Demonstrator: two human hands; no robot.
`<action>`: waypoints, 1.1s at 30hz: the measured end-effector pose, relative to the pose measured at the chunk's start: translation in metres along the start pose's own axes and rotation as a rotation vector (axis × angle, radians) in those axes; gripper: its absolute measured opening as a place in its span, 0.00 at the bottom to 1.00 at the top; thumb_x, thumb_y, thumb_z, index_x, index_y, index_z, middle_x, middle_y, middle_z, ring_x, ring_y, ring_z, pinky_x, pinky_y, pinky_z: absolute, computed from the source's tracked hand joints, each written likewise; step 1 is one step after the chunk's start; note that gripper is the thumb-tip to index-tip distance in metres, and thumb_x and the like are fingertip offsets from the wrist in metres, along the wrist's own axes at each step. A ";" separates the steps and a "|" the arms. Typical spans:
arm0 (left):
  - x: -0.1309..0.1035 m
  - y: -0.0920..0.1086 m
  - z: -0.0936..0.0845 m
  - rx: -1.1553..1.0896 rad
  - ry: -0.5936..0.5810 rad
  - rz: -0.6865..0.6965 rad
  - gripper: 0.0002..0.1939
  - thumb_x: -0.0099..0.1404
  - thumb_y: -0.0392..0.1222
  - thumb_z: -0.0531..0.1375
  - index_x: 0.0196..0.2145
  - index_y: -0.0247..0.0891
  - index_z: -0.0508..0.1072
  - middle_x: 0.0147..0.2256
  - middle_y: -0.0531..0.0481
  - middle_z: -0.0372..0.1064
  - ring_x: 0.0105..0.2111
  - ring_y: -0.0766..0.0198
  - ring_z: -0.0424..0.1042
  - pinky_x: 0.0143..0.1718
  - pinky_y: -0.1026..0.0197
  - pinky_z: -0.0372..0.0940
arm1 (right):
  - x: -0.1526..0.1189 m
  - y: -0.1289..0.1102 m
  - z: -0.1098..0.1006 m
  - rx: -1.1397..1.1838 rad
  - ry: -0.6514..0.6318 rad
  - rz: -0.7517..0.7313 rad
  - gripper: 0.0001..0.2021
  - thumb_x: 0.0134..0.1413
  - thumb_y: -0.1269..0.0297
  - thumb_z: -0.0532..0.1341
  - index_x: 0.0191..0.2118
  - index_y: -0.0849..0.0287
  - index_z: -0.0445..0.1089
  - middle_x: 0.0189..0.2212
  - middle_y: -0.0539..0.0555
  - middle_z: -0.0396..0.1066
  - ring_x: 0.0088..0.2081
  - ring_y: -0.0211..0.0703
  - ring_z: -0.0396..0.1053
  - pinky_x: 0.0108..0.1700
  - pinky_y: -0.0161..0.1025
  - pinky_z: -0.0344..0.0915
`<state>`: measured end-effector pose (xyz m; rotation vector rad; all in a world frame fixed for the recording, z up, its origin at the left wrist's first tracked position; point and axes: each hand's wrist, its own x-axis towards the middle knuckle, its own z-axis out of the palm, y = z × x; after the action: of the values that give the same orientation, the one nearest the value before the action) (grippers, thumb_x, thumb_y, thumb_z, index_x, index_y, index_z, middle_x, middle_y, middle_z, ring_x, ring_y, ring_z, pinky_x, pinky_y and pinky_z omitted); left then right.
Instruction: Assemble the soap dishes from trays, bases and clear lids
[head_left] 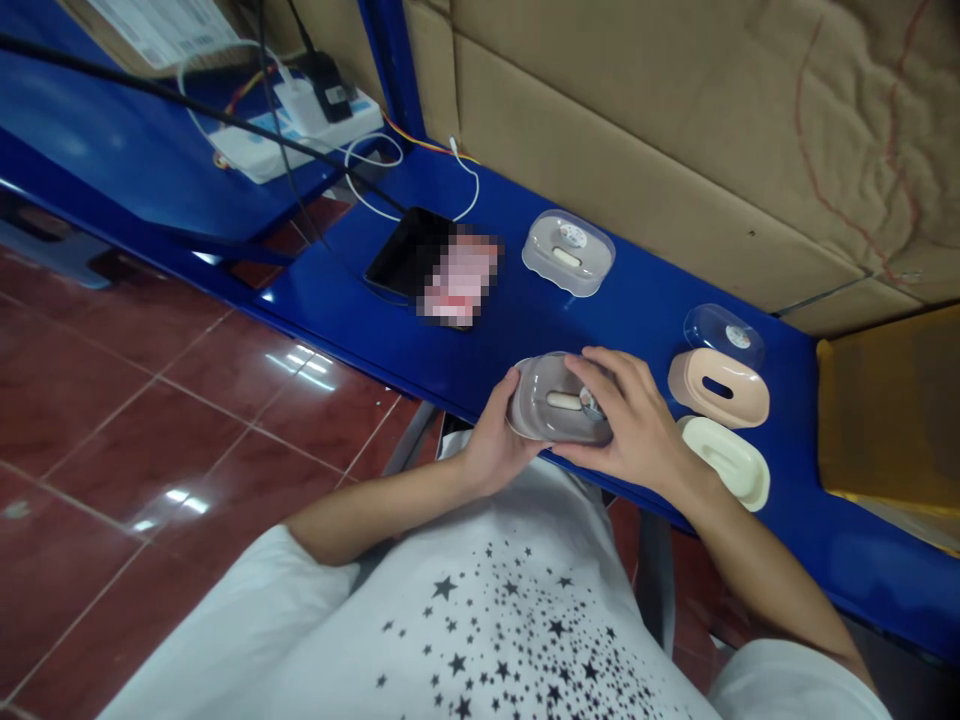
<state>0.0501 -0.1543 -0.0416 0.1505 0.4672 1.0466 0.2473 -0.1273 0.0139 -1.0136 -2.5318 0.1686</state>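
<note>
Between my two hands, over the front edge of the blue shelf, is a greyish soap box (541, 385) with a clear lid and a round sticker. My left hand (499, 440) grips its left end, the thumb along the side. Fingers of my right hand (630, 425) lie over the lid's right part, with the thumb underneath at the near edge. To the right lie a peach slotted tray (686, 383), a pale green dish (739, 462) and a loose clear lid (709, 328) with a sticker. Farther back stands another lidded soap box (536, 250), whitish.
A phone-like device (409, 255) with a blurred screen rests on the blue shelf (630, 325), left of the hands. A power strip (262, 155) with chargers and cables is at upper left. Cardboard (600, 130) lines the back; a brown box (892, 400) stands at right.
</note>
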 end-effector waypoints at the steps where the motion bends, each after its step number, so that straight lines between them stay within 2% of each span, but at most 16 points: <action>1: 0.000 0.000 0.000 0.001 -0.001 0.001 0.26 0.75 0.62 0.60 0.57 0.40 0.80 0.52 0.44 0.83 0.62 0.47 0.76 0.65 0.47 0.68 | -0.001 0.001 0.001 0.013 0.005 0.005 0.49 0.63 0.41 0.69 0.80 0.45 0.46 0.68 0.67 0.64 0.68 0.71 0.64 0.67 0.69 0.67; 5: -0.001 -0.001 0.002 0.009 0.000 0.023 0.27 0.74 0.62 0.61 0.58 0.39 0.80 0.53 0.43 0.83 0.63 0.45 0.75 0.66 0.46 0.67 | -0.003 0.002 0.003 -0.020 0.002 -0.031 0.51 0.63 0.41 0.70 0.81 0.43 0.42 0.69 0.66 0.63 0.69 0.72 0.64 0.67 0.70 0.65; 11: -0.001 -0.001 0.002 0.033 0.005 0.022 0.29 0.73 0.62 0.62 0.59 0.37 0.80 0.52 0.40 0.83 0.63 0.44 0.75 0.67 0.46 0.67 | -0.004 0.001 0.003 -0.034 0.005 -0.035 0.51 0.62 0.41 0.70 0.81 0.41 0.42 0.69 0.65 0.64 0.69 0.73 0.64 0.67 0.71 0.65; 18: 0.002 0.000 -0.003 0.039 -0.036 0.012 0.29 0.74 0.63 0.61 0.60 0.39 0.79 0.53 0.41 0.82 0.64 0.45 0.75 0.67 0.45 0.66 | -0.003 0.000 0.008 -0.015 -0.035 -0.029 0.48 0.66 0.47 0.69 0.81 0.49 0.41 0.70 0.70 0.59 0.72 0.72 0.61 0.68 0.69 0.67; 23: 0.004 0.009 -0.005 0.058 -0.144 -0.123 0.29 0.77 0.64 0.57 0.62 0.42 0.78 0.60 0.41 0.79 0.67 0.45 0.71 0.68 0.43 0.65 | -0.001 0.007 0.000 0.015 -0.044 -0.005 0.47 0.64 0.44 0.69 0.79 0.50 0.47 0.69 0.69 0.61 0.69 0.70 0.65 0.67 0.67 0.70; 26: 0.004 0.010 -0.008 0.078 -0.202 -0.116 0.28 0.77 0.64 0.57 0.65 0.46 0.75 0.65 0.40 0.74 0.70 0.44 0.67 0.67 0.41 0.66 | 0.007 0.039 -0.012 -0.009 -0.014 0.048 0.45 0.64 0.43 0.69 0.77 0.54 0.52 0.69 0.70 0.61 0.70 0.69 0.64 0.68 0.65 0.68; 29: 0.004 0.008 -0.014 0.129 -0.222 -0.105 0.28 0.78 0.62 0.57 0.69 0.51 0.71 0.68 0.40 0.70 0.69 0.43 0.68 0.64 0.39 0.67 | 0.021 0.093 -0.022 -0.107 0.003 0.198 0.45 0.62 0.42 0.68 0.76 0.57 0.55 0.68 0.71 0.61 0.70 0.72 0.63 0.69 0.68 0.65; 33: 0.006 0.007 -0.020 0.197 -0.287 -0.102 0.27 0.79 0.58 0.57 0.69 0.48 0.71 0.69 0.38 0.68 0.68 0.42 0.69 0.63 0.39 0.68 | 0.044 0.157 -0.020 -0.150 -0.103 0.345 0.47 0.58 0.39 0.69 0.75 0.56 0.57 0.69 0.70 0.61 0.70 0.73 0.63 0.67 0.69 0.67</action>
<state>0.0379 -0.1474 -0.0587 0.4423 0.3126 0.8615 0.3261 0.0163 0.0060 -1.5351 -2.4692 0.1319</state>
